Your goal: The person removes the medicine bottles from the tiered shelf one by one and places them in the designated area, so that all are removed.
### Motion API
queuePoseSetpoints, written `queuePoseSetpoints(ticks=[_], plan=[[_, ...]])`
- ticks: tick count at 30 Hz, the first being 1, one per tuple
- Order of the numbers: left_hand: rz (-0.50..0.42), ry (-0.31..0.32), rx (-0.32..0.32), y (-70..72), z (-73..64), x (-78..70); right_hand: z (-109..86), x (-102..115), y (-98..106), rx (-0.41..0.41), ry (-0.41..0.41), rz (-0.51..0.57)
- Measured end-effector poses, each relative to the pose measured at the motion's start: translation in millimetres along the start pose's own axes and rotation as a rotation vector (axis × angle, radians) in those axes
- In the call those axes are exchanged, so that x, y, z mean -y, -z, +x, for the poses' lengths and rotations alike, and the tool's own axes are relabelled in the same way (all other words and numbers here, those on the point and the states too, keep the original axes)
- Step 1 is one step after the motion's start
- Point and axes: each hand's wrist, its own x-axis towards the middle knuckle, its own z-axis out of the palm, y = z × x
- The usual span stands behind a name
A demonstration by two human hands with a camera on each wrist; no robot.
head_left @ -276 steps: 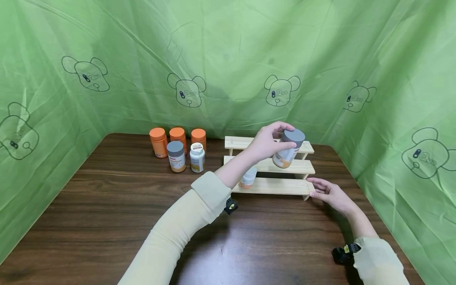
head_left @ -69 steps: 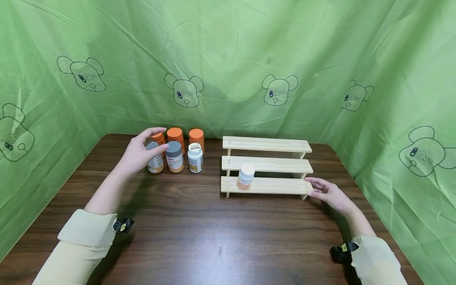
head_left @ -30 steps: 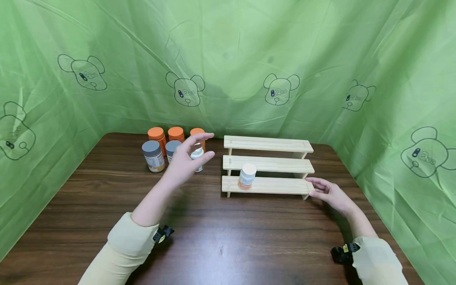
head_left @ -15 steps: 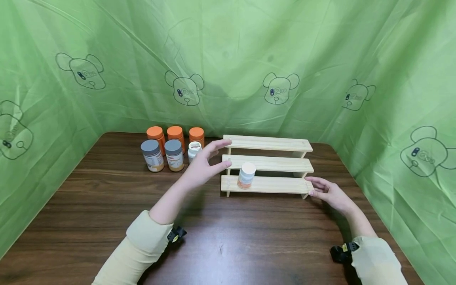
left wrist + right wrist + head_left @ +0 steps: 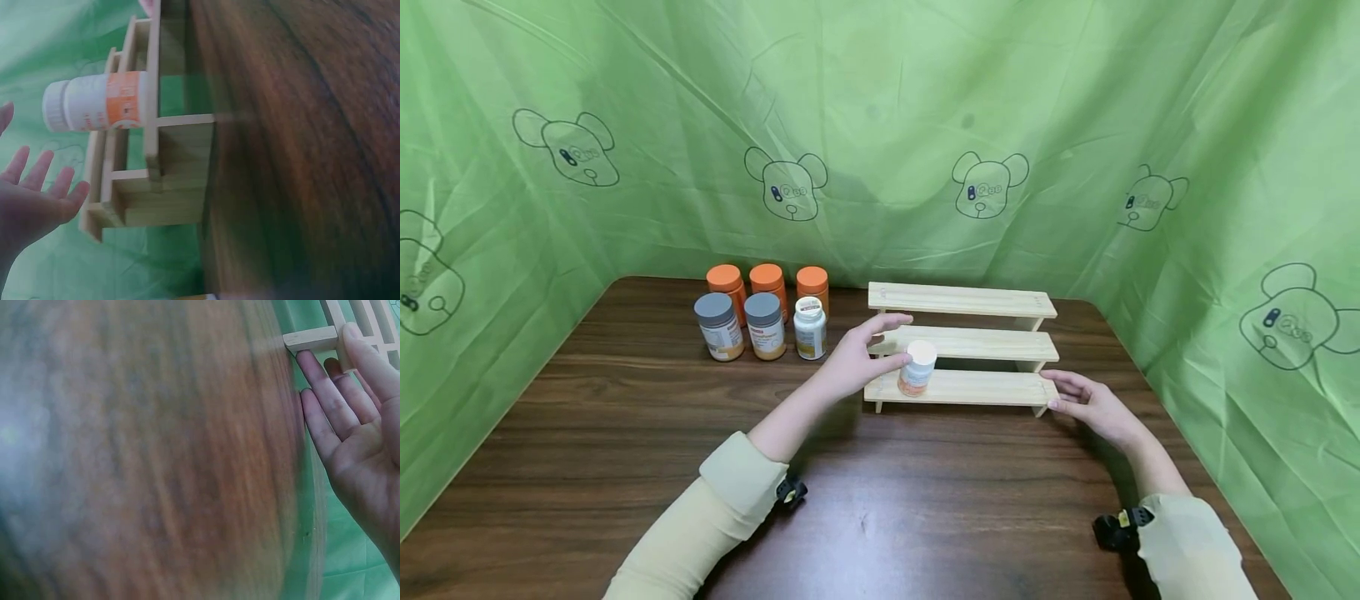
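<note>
A three-step wooden display rack (image 5: 992, 387) stands on the table. On its lowest step, towards the left end, a small white pill bottle (image 5: 917, 377) with an orange label band stands upright. My left hand (image 5: 855, 360) is beside this bottle, its thumb overlapping the cap's edge in the head view. In the left wrist view the fingers (image 5: 39, 169) are spread and apart from the bottle (image 5: 94, 103). My right hand (image 5: 1093, 410) holds the right end of the lowest step. Its thumb (image 5: 365, 353) lies on the board's end, with the fingers reaching along the leg.
Left of the rack, several bottles stand in two rows. Orange-capped bottles (image 5: 767, 277) are behind. Two grey-capped jars (image 5: 765, 327) and a white bottle (image 5: 810, 332) are in front. A green curtain (image 5: 880, 100) surrounds the dark wooden table (image 5: 880, 517).
Earlier, my left hand carried a grey-capped jar from the rack and set it at the front left of the bottles. Since then it has moved right to the white pill bottle. The right hand stays put.
</note>
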Motion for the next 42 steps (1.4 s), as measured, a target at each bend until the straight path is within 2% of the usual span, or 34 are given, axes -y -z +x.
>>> queuePoseSetpoints(ticks=[3, 6, 10, 13, 17, 22, 28, 35, 42], plan=[[-0.044, 0.024, 0.055, -3.0, 3.8, 6.2, 0.3, 1, 0, 0.000, 0.003, 0.001], [-0.089, 0.036, 0.084, -7.9, 9.7, 22.0, 0.6, 1, -1, 0.004, 0.002, 0.001], [-0.074, 0.033, 0.073, -14.6, 16.9, 41.2, 1.0, 2, -1, 0.004, -0.001, -0.001], [-0.060, 0.017, 0.066, -18.0, 19.6, 47.1, 1.0, 2, -1, 0.002, 0.000, -0.005], [-0.071, 0.008, 0.073, -21.5, 20.6, 49.7, 0.5, 2, -1, 0.000, 0.000, -0.008], [-0.099, 0.032, 0.087, -24.3, 20.5, 47.5, -0.3, 3, -1, 0.000, -0.006, -0.006], [-0.104, 0.041, 0.092, -23.0, 16.1, 32.3, -0.2, 3, -1, -0.004, -0.005, -0.008], [-0.106, 0.049, 0.078, -26.3, 21.0, 48.4, -0.5, 2, 0, -0.009, -0.007, -0.015], [-0.060, 0.038, 0.053, -22.7, 20.3, 48.2, -0.4, 1, 0, -0.006, -0.004, -0.008]])
